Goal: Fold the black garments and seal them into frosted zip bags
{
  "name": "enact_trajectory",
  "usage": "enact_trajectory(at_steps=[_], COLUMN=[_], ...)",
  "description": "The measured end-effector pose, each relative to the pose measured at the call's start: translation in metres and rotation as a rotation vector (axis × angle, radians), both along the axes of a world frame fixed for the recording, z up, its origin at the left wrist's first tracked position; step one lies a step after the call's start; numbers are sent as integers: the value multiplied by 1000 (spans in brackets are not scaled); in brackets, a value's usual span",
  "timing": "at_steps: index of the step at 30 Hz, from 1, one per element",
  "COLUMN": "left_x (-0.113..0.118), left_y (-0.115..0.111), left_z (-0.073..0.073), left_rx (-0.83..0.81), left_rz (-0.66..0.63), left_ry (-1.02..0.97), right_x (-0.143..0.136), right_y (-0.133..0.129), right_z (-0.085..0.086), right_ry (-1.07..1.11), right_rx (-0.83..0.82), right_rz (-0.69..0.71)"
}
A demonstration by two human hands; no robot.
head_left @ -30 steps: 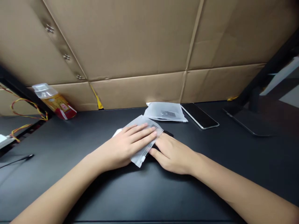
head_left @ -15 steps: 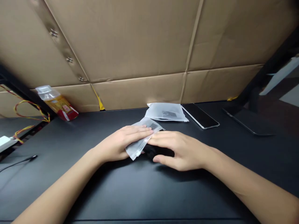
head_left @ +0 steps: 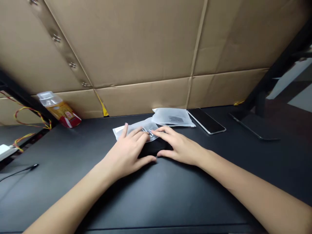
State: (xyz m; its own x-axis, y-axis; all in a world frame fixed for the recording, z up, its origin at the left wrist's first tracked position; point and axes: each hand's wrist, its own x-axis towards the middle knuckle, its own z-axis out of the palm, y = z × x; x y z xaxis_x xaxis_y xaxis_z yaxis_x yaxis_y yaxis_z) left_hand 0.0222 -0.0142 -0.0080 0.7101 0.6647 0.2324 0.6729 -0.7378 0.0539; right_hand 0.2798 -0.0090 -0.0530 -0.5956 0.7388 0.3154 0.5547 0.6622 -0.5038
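A black item (head_left: 153,148), apparently soft, lies on the desk between my hands; its exact kind is not clear. My left hand (head_left: 130,146) is around its left side, thumb along the front and fingers bent over the back, little finger raised. From the other side my right hand (head_left: 179,144) has its thumb at the front and fingertips at the back edge of the item. Behind my left fingers lies a frosted plastic bag (head_left: 146,124) with a white label at its left end, partly covered by that hand. A second frosted zip bag (head_left: 173,116) with dark print rests just behind.
A phone (head_left: 207,121) lies to the right of the bags. At the back left leans a bottle (head_left: 60,110) with a yellow and red label. A black cable (head_left: 29,167) and a white plug (head_left: 6,151) are at left; a dark stand base (head_left: 253,125) is at right.
The frosted bag that was under my left fingers now lies flat behind the black item. My left hand has shifted onto the black item, and my right hand has moved slightly left and back.
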Motion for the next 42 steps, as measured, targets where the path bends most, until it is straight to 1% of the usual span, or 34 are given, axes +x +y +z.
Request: enact_trajectory(at_steps=[2,3,8,11,15,18,22,24,28,30,32,34,36,39,42], left_x=[4,4,-1,2,2,-3,-3,-2,-4,-7,-11,-13,-12,-9,-6], left_y=[-1,0,2,1,2,4,4,4,7,10,13,13,12,8,4], left_z=[-7,-10,-19,-19,-16,-16,-18,-18,-19,-18,-16,-15,-14,-13,-13], left_rx=[37,44,100,138,183,257,348,349,270,242,236,244,264,289,326], left_rz=[-22,-29,-40,-70,-41,-44,-57,-26,52,56,29,-7,-20,-12,-10], left_ry=[4,-3,-126,-161,-73,-33,-50,3,121,91,6,-91,-140,-115,-79], right_x=[-1,0,1,-3,-9,-11,-14,-14,-8,-5,-2,0,0,0,0], right_y=[-3,-3,1,2,-1,-5,-7,-4,4,6,6,4,1,-2,-4], right_z=[3,4,5,4,4,6,6,4,-1,-1,1,5,8,12,11], right_ry=[17,19,-21,-16,21,66,122,101,70,102,143,160,143,79,0], right_rx=[-41,-34,140,215,277,272,239,240,228,198,170,145,136,160,229], right_rz=[7,-3,-65,-72,-105,-120,-193,-197,-188,-199,-197,-180,-155,-129,-146])
